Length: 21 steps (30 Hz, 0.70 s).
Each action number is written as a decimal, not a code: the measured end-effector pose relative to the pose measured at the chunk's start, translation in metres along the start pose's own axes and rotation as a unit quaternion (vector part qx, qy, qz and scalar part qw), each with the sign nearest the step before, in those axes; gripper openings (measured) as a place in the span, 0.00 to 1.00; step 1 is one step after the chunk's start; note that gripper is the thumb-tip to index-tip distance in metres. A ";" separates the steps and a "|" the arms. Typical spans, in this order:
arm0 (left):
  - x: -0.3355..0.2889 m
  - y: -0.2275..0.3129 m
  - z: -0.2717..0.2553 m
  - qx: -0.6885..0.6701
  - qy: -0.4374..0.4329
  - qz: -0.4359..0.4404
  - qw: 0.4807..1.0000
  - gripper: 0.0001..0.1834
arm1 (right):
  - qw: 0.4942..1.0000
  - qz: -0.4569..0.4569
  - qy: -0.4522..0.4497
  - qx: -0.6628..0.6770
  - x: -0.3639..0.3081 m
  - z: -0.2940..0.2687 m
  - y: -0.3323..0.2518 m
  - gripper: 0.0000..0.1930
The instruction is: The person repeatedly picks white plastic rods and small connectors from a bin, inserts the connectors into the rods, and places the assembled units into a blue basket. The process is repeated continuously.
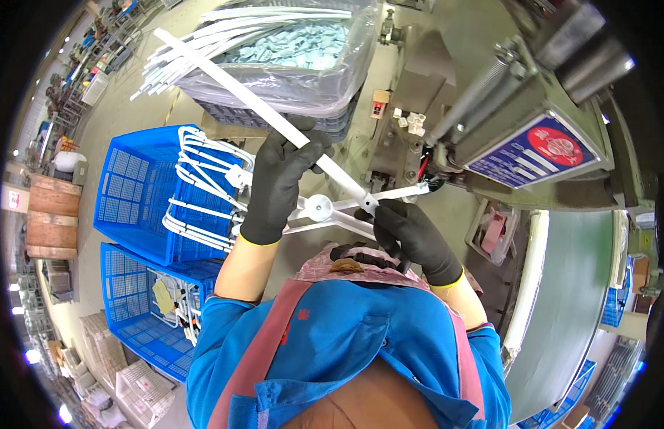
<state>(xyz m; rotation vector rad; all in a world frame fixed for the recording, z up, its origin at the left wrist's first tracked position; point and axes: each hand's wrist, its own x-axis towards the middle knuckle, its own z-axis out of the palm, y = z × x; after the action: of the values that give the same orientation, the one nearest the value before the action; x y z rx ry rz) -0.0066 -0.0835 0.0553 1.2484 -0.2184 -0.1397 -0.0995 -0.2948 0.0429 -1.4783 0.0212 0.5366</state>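
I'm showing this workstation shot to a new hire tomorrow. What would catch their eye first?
Probably the two black-gloved hands at centre: the left hand grips a long white plastic bar running up-left, and the right hand pinches its lower end at a white hub with arms. Next, the bright blue crates on the left, holding white frames.

Factory floor, press machine, blue crates
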 end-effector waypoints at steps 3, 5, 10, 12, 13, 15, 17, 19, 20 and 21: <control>-0.002 -0.015 0.022 0.009 -0.001 -0.014 1.000 0.17 | 0.959 -0.144 0.144 -0.195 -0.007 0.008 0.013 0.17; -0.008 -0.026 0.035 0.006 -0.013 -0.021 1.000 0.16 | 0.876 -0.206 0.228 -0.371 -0.008 0.007 0.023 0.18; -0.006 -0.045 -0.007 0.326 -0.068 0.070 0.940 0.15 | 0.879 -0.154 0.283 -0.352 -0.029 -0.019 0.043 0.12; -0.005 -0.054 -0.048 0.461 0.144 0.183 0.856 0.19 | 0.871 -0.161 0.289 -0.363 -0.053 -0.038 0.049 0.10; -0.006 -0.059 -0.072 0.537 0.258 0.245 0.765 0.21 | 0.877 -0.139 0.289 -0.358 -0.065 -0.047 0.052 0.09; -0.014 -0.070 -0.116 0.616 0.364 0.230 0.660 0.25 | 0.855 -0.165 0.293 -0.395 -0.084 -0.058 0.060 0.08; -0.019 -0.092 -0.135 0.427 0.429 0.006 0.796 0.29 | 0.868 -0.113 0.289 -0.387 -0.104 -0.065 0.066 0.08; -0.023 -0.109 -0.142 -0.077 0.293 -0.036 0.952 0.28 | 0.872 -0.084 0.288 -0.387 -0.113 -0.070 0.071 0.08; -0.016 -0.118 -0.138 -0.223 0.305 -0.027 0.925 0.24 | 0.874 -0.081 0.285 -0.385 -0.116 -0.073 0.072 0.08; -0.012 -0.122 -0.137 -0.191 0.297 0.011 0.935 0.21 | 0.878 -0.078 0.284 -0.377 -0.117 -0.074 0.073 0.08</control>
<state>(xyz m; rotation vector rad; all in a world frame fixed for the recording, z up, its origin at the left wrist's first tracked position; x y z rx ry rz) 0.0162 0.0076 -0.1028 0.8498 0.3109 0.2102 -0.2057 -0.4036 0.0047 -2.3419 0.1685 -0.0711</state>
